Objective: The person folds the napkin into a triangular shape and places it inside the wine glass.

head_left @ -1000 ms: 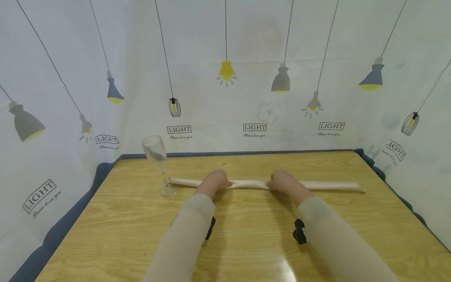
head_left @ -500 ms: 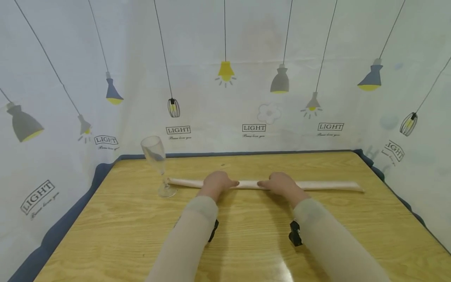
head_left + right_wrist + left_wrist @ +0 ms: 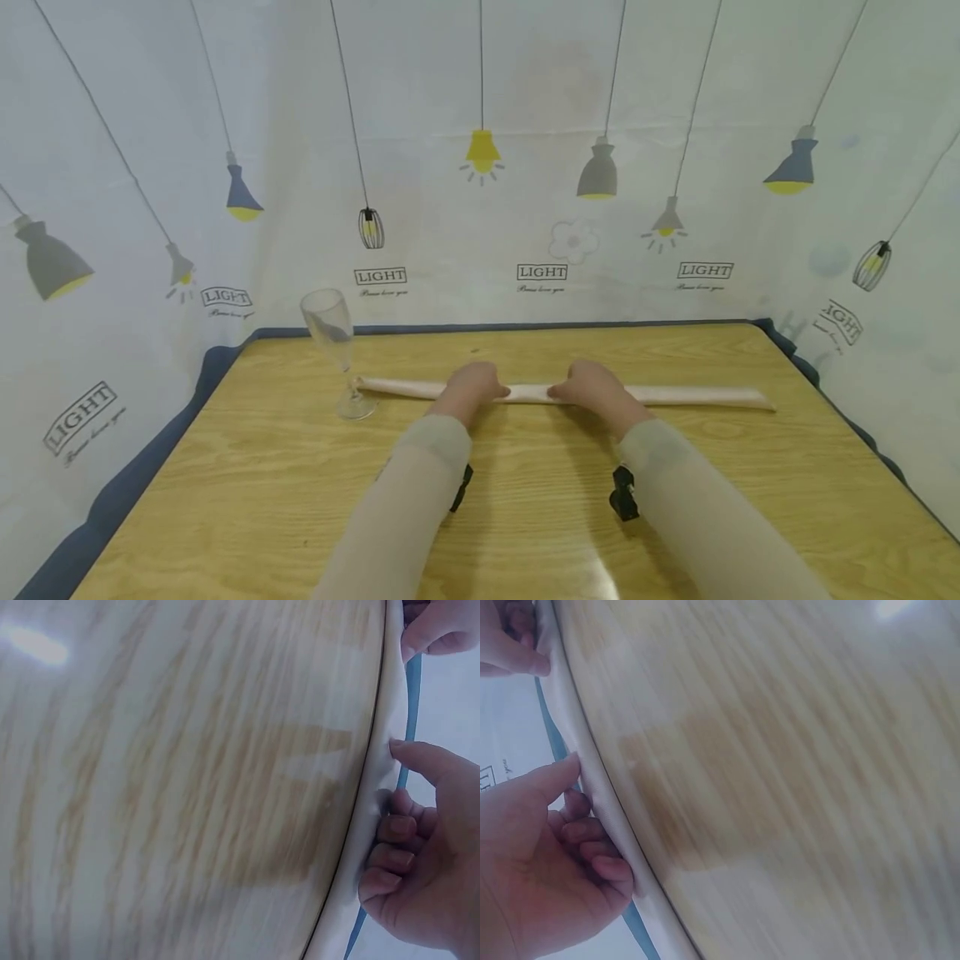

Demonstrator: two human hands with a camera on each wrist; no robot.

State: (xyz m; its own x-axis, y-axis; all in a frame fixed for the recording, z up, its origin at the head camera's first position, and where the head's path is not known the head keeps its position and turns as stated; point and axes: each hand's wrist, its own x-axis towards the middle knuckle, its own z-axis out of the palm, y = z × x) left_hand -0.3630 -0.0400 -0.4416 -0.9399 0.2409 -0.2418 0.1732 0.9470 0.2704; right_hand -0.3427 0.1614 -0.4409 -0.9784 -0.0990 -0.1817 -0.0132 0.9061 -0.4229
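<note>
A long, pale pink cloth rolled into a narrow strip (image 3: pixel 697 397) lies across the table, running left to right. My left hand (image 3: pixel 474 387) pinches it left of its middle, the thumb pointing inward along the roll. On the other side of the middle, my right hand (image 3: pixel 590 389) pinches it too, its thumb toward the left one. A short stretch of the roll shows between the thumbs. In the left wrist view, the curled fingers (image 3: pixel 607 866) sit against the cloth's edge. The right wrist view has the right thumb (image 3: pixel 412 754) touching the roll and the other fingers curled at its far side.
A clear stemmed glass (image 3: pixel 330 321) stands upright at the left end of the roll, its foot (image 3: pixel 356 406) close to the cloth's tip. The wood-grain table (image 3: pixel 247 483) ends at the back against a white curtain (image 3: pixel 465 250) printed with lamps.
Both hands have shifted inward along the roll, so less cloth shows between them. Their thumbs extended toward each other, then the hands tilted up slightly. The glass stays put.
</note>
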